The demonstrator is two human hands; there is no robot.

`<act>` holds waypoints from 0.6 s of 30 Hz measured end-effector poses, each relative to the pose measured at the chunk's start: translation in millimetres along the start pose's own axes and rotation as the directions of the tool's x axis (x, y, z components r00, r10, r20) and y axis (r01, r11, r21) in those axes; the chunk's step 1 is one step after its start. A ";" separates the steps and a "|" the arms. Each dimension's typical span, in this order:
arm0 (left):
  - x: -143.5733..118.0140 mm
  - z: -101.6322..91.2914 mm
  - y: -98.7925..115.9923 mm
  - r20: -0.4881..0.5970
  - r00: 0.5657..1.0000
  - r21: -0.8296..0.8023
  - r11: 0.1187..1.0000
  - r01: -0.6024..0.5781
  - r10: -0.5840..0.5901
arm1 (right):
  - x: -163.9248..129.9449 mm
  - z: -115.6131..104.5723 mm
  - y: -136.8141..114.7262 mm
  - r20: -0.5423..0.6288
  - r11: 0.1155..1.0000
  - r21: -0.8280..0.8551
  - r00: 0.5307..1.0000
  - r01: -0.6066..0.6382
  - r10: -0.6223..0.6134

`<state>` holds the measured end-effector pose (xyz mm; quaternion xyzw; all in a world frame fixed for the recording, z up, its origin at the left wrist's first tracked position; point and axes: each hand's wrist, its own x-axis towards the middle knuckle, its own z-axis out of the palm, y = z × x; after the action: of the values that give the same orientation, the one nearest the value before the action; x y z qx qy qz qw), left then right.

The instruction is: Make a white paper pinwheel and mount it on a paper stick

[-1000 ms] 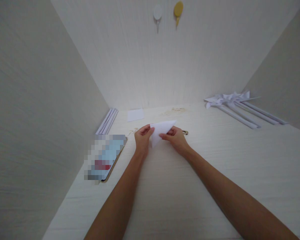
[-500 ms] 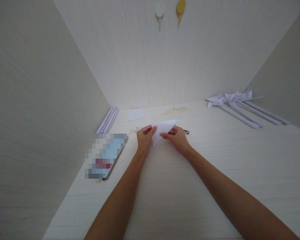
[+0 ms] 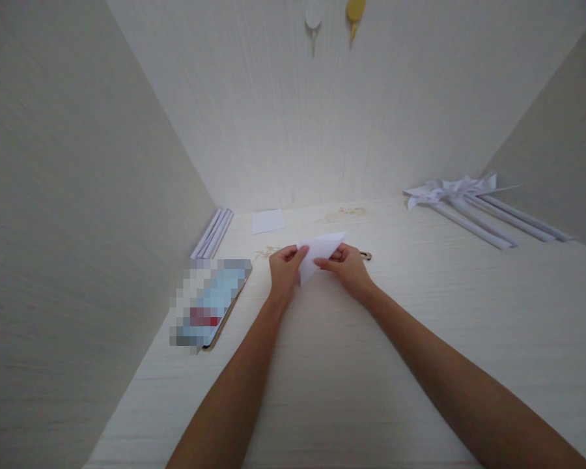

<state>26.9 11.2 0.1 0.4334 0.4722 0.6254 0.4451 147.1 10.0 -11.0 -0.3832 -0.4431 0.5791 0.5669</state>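
A white sheet of paper [image 3: 318, 250], folded into a triangle, is held up between both hands above the table. My left hand [image 3: 285, 264] pinches its left corner, thumb on the front face. My right hand [image 3: 348, 266] grips the slanted lower right edge between thumb and curled fingers. The fingers behind the paper are partly hidden. Just past my right hand, one end of a small dark-and-tan object [image 3: 366, 255] sticks out; the rest is hidden.
A pixelated phone [image 3: 215, 305] lies on the left, near rolled paper tubes [image 3: 212, 233]. A flat white paper [image 3: 268, 221] rests by the back wall. Paper pinwheels with tube sticks [image 3: 469, 205] lie at the back right. White and yellow hooks [image 3: 355, 12] hang on the wall.
The view has shifted very slightly. Both hands keep the same hold on the folded paper, with no clear movement.
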 end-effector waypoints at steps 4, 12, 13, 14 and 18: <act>0.5 -0.4 -1.8 0.028 1.000 -0.014 1.000 -0.007 0.007 | 0.3 0.0 -0.6 -0.005 1.000 0.021 1.000 -0.007 0.007; 2.9 -1.7 -6.6 0.044 0.999 -0.052 0.999 -0.007 0.009 | -0.7 0.6 -1.1 0.016 1.000 0.029 1.000 0.005 -0.006; 2.9 -1.7 -6.7 0.047 0.999 -0.060 0.998 0.003 0.000 | -0.8 0.6 -1.1 0.015 1.000 0.031 1.000 0.005 -0.006; 2.9 -1.7 -6.7 0.048 0.999 -0.068 0.998 0.014 -0.010 | -0.9 0.6 -1.1 0.014 1.000 0.031 1.000 0.004 -0.005; 3.0 -1.6 -6.6 0.043 0.998 -0.097 0.994 0.046 -0.042 | -1.0 0.4 -1.4 0.012 1.000 0.017 1.000 -0.001 0.001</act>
<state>25.6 14.9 -6.2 0.4130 0.4411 0.6288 0.4893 147.2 8.9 -9.6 -0.3751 -0.4412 0.5855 0.5673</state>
